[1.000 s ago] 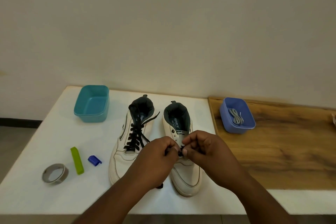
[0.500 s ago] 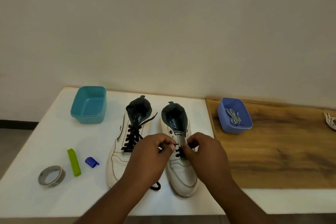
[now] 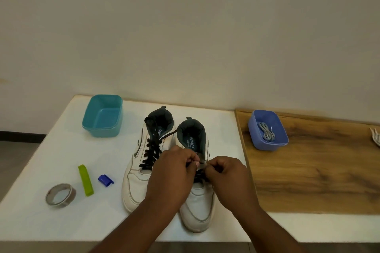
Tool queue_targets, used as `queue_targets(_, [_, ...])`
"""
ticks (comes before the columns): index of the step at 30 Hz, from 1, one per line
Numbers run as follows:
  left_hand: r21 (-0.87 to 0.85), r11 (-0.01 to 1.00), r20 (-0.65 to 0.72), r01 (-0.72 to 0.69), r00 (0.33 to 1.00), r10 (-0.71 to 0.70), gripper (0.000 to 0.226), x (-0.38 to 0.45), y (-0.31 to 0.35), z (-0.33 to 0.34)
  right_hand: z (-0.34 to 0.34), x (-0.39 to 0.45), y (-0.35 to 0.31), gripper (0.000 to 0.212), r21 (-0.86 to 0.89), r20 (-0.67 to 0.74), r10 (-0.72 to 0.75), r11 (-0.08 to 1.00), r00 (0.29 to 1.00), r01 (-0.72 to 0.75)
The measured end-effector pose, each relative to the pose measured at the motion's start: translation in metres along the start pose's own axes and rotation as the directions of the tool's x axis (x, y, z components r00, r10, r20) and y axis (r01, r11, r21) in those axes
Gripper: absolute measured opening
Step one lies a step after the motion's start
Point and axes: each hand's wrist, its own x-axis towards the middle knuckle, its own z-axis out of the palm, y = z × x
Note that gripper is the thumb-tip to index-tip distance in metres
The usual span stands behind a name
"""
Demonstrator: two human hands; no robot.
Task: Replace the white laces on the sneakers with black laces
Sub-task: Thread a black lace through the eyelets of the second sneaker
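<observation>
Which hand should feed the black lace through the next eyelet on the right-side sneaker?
Probably the left hand: its fingers already pinch the black lace above the white sneaker.

left sneaker: white, black laces
right sneaker: white, dark teal lining
far-left tub: teal
right tub: periwinkle blue, grey laces inside
table: white
board: brown wood grain
clip: lime green
small piece: royal blue
</observation>
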Motion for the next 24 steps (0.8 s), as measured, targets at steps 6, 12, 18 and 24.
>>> queue_targets(6, [0.179,0.982,-0.042,-0.056,0.997,0.064,0.01,0.0,0.003,0.0,0.002,-0.002,0.0,0.02,0.098,0.044,0.022,0.995,0.999,-0.026])
queue_targets(12, [0.243,0.968,-0.052,-0.056,0.996,0.07,0.011,0.001,0.002,0.005,-0.001,-0.003,-0.001,0.018,0.118,0.067,0.034,0.992,0.997,-0.041])
queue_targets(18, [0.201,0.979,-0.039,-0.016,0.999,0.024,0.008,0.003,-0.002,0.011,-0.004,-0.003,-0.002,0.014,0.136,0.09,0.059,0.988,0.994,-0.071])
queue_targets(24, [0.16,0.987,-0.031,0.01,1.0,-0.005,0.007,0.003,-0.003,0.015,-0.004,-0.002,-0.002,0.011,0.115,0.101,0.056,0.991,0.993,-0.068])
